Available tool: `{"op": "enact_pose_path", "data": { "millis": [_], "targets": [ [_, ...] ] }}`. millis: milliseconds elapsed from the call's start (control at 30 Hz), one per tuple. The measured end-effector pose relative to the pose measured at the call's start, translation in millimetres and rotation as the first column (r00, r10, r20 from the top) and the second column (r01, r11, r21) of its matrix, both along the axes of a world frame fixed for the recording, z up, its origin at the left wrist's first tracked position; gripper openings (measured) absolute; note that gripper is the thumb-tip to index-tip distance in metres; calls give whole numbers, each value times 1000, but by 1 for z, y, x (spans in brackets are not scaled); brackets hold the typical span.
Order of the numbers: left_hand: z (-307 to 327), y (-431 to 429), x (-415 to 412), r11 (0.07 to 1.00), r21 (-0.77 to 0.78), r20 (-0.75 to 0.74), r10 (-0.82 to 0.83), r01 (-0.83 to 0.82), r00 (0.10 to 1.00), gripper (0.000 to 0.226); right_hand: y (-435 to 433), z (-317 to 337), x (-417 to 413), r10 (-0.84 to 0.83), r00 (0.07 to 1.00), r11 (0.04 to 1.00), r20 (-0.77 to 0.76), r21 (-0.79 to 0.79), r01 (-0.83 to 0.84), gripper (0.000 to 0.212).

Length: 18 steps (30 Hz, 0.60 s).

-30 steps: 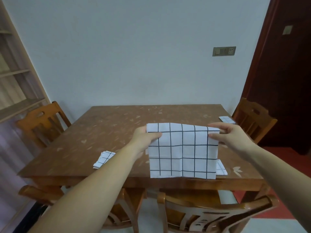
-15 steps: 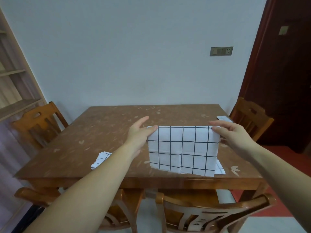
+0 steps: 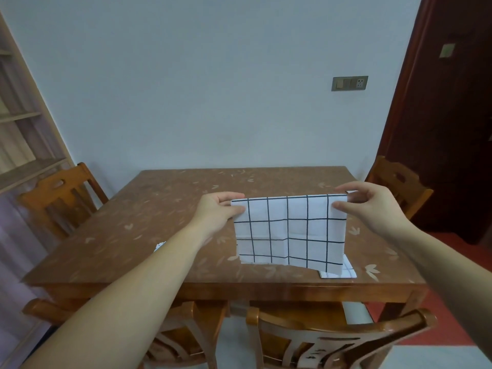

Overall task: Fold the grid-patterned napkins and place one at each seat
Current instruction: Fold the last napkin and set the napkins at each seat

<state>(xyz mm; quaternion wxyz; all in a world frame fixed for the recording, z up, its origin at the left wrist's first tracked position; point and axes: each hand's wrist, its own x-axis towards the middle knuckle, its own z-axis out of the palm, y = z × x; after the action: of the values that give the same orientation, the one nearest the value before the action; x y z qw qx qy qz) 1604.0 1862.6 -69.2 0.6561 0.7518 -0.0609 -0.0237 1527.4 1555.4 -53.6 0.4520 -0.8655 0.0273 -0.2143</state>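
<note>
Napkin (image 3: 290, 230) pinched at top corners by left hand (image 3: 215, 209) and right hand (image 3: 370, 206), hanging over table (image 3: 159, 209). Second napkin (image 3: 349, 271) lying behind it, third napkin (image 3: 160, 245) near left seat. Fold and placement pending.

Switch plate (image 3: 349, 83): 1 o'clock, grey-bronze frame
Door (image 3: 452, 115): 3 o'clock, dark red-brown
Shelving (image 3: 32, 169): 9 o'clock, pale wood, open shelves

Both arms out front; L hand (image 3: 216, 209) & R hand (image 3: 371, 206) level, thumb+fingers pinching
</note>
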Motion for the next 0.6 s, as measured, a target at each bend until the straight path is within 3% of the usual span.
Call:
{"op": "enact_pose_path", "data": {
  "millis": [133, 300, 400, 600],
  "targets": [
    [2, 4, 0, 996, 78, 51, 33, -37, 998, 25, 0, 2, 0, 4, 1000, 988, 3, 154, -4, 20],
    [5, 7, -1, 962, 263, 161, 29, -72, 987, 16, 1, 1, 2, -54, 999, 998, 1, 27, 54, 15],
    [8, 7, -1, 951, 296, 216, 27, -92, 976, 6, 3, 2, 3, -74, 996, 996, 46, -40, 76, 6],
    [7, 13, 2, 921, 381, 231, -8, -83, 973, 21, 2, 3, 4, -13, 1000, 998, -6, -70, 12, 5]
  ]
}}
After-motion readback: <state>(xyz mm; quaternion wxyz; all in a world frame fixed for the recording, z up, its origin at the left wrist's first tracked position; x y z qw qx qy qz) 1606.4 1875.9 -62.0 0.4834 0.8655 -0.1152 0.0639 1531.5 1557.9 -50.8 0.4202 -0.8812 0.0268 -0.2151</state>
